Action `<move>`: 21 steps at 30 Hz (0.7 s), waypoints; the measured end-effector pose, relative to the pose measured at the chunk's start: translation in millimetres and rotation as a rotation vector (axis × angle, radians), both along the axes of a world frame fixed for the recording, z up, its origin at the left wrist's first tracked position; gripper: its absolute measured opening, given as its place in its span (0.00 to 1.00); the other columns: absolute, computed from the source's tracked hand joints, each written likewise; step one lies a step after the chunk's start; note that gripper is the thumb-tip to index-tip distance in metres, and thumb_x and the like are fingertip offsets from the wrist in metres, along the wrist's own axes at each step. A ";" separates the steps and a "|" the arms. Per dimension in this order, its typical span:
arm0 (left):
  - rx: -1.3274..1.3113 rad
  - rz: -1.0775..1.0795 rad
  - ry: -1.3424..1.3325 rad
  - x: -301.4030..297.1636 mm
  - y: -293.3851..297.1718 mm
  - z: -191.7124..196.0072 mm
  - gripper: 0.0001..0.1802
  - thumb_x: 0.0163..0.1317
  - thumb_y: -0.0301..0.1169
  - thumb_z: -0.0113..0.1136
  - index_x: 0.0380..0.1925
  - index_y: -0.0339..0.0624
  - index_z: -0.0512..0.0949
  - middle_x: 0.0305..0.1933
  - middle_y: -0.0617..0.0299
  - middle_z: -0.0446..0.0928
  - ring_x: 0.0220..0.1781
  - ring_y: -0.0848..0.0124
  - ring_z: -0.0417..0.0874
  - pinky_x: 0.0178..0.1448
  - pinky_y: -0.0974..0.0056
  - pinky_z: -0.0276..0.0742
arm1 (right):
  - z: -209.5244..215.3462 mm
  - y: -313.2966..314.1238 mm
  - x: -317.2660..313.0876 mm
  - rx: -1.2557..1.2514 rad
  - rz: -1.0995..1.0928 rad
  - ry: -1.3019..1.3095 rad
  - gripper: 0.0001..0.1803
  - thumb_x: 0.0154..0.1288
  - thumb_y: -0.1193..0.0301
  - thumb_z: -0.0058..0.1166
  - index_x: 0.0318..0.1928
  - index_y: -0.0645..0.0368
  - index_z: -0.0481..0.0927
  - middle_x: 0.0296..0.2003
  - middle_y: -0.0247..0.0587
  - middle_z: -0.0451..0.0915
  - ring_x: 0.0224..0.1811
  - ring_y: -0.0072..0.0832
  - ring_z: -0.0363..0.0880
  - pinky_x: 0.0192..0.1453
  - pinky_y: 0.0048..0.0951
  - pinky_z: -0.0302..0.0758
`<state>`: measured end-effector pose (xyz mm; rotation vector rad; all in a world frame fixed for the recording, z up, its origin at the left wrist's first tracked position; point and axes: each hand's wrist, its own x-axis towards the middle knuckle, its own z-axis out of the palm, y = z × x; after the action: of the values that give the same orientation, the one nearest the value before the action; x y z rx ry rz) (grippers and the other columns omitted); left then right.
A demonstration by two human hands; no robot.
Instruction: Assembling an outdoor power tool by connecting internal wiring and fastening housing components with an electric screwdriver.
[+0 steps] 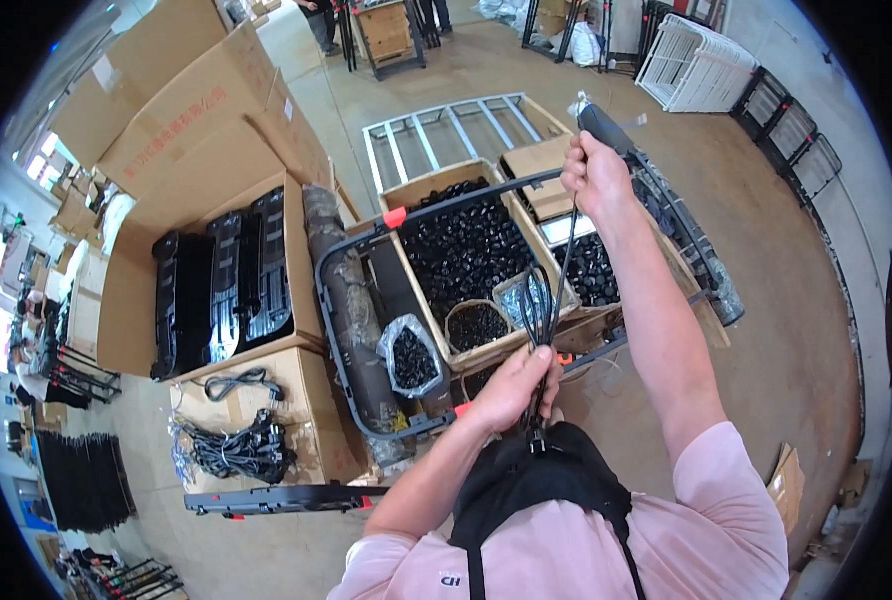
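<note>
— Looking down from the head view: where does the thin black cord (pixel 556 285) run?

— Taut, from the clenched left hand (pixel 514 385) near the chest up and away to the right hand (pixel 596 175), which grips its far end above the black tubular metal frame (pixel 338 330).

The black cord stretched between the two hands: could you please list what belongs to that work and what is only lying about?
In hand: left hand and right hand stretching the black cord; black tube frame.

Lying about: crate of black caps, coiled cables, open carton.

left hand (pixel 514 385) gripping black cords (pixel 544 310), right hand (pixel 596 175) raised
</note>
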<state>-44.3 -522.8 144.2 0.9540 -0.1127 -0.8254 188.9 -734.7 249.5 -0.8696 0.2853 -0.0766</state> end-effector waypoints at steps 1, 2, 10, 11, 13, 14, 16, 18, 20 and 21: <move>0.089 -0.084 -0.175 -1.7 -2.4 -7.2 0.19 0.85 0.49 0.46 0.42 0.45 0.71 0.33 0.65 0.74 0.31 0.75 0.76 0.34 0.66 0.78 | 13.8 -5.6 -19.9 -0.091 0.043 -0.086 0.11 0.85 0.63 0.46 0.42 0.55 0.74 0.28 0.26 0.70 0.21 0.15 0.63 0.21 0.23 0.57; 0.185 -0.021 -0.271 -12.6 -10.3 -14.4 0.19 0.84 0.48 0.47 0.43 0.44 0.71 0.34 0.64 0.76 0.32 0.74 0.78 0.37 0.65 0.78 | 23.2 -8.7 -41.9 -0.156 0.091 -0.124 0.13 0.85 0.61 0.49 0.43 0.56 0.74 0.30 0.27 0.70 0.23 0.14 0.64 0.23 0.21 0.59; 0.837 0.502 -1.189 0.1 24.2 87.4 0.34 0.64 0.30 0.66 0.69 0.30 0.72 0.72 0.40 0.73 0.74 0.47 0.74 0.79 0.50 0.67 | 49.9 -60.6 -224.7 -0.199 0.567 -0.076 0.20 0.86 0.57 0.48 0.34 0.55 0.74 0.24 0.22 0.65 0.21 0.12 0.58 0.21 0.19 0.55; 0.838 0.703 -1.295 5.8 25.6 111.1 0.32 0.63 0.26 0.63 0.69 0.31 0.72 0.75 0.42 0.71 0.78 0.50 0.71 0.81 0.51 0.64 | 46.3 -68.0 -237.9 -0.177 0.615 -0.073 0.20 0.86 0.58 0.47 0.35 0.56 0.74 0.24 0.23 0.65 0.21 0.12 0.58 0.21 0.19 0.54; 0.912 0.781 -1.445 15.0 7.2 150.7 0.34 0.62 0.24 0.60 0.70 0.32 0.72 0.76 0.43 0.71 0.80 0.50 0.68 0.82 0.50 0.61 | 39.6 -83.5 -258.3 -0.160 0.661 -0.059 0.20 0.86 0.58 0.47 0.35 0.57 0.75 0.24 0.24 0.66 0.21 0.12 0.58 0.22 0.19 0.54; 0.858 0.754 -1.400 19.9 -6.4 153.6 0.34 0.65 0.26 0.60 0.72 0.32 0.71 0.77 0.44 0.70 0.82 0.53 0.66 0.84 0.51 0.58 | 38.1 -89.6 -267.6 -0.153 0.711 -0.044 0.20 0.86 0.59 0.47 0.36 0.58 0.76 0.24 0.25 0.66 0.21 0.12 0.57 0.22 0.19 0.54; 0.594 0.624 -1.104 26.7 -34.6 128.4 0.30 0.77 0.35 0.57 0.74 0.33 0.68 0.77 0.46 0.71 0.80 0.57 0.69 0.83 0.53 0.60 | 31.1 -101.4 -282.8 -0.152 0.761 -0.048 0.19 0.86 0.60 0.47 0.37 0.59 0.77 0.25 0.25 0.66 0.21 0.12 0.57 0.22 0.19 0.54; 0.285 0.461 -0.789 25.1 -60.3 104.8 0.29 0.83 0.39 0.52 0.75 0.34 0.67 0.73 0.49 0.76 0.76 0.60 0.74 0.81 0.55 0.64 | 24.1 -117.7 -293.9 -0.152 0.817 -0.005 0.19 0.86 0.61 0.49 0.37 0.61 0.78 0.25 0.25 0.66 0.22 0.11 0.57 0.23 0.19 0.54; 0.149 0.393 -0.683 9.6 -84.6 85.6 0.27 0.85 0.44 0.48 0.73 0.35 0.71 0.66 0.53 0.82 0.72 0.64 0.79 0.78 0.57 0.68 | 13.4 -135.2 -303.4 -0.144 0.864 0.003 0.19 0.86 0.61 0.49 0.37 0.61 0.78 0.25 0.24 0.65 0.22 0.12 0.57 0.24 0.19 0.53; 0.095 0.373 -0.691 5.1 -88.8 66.1 0.27 0.85 0.43 0.49 0.71 0.35 0.73 0.66 0.52 0.82 0.72 0.64 0.79 0.78 0.57 0.68 | 7.1 -141.1 -307.4 -0.141 0.910 0.010 0.19 0.86 0.61 0.50 0.37 0.61 0.78 0.25 0.24 0.65 0.23 0.12 0.57 0.24 0.19 0.53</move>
<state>-39.2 -611.5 210.2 1.2723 -0.4783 -0.1343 -118.5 -875.8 256.6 -1.0711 -0.1271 0.7607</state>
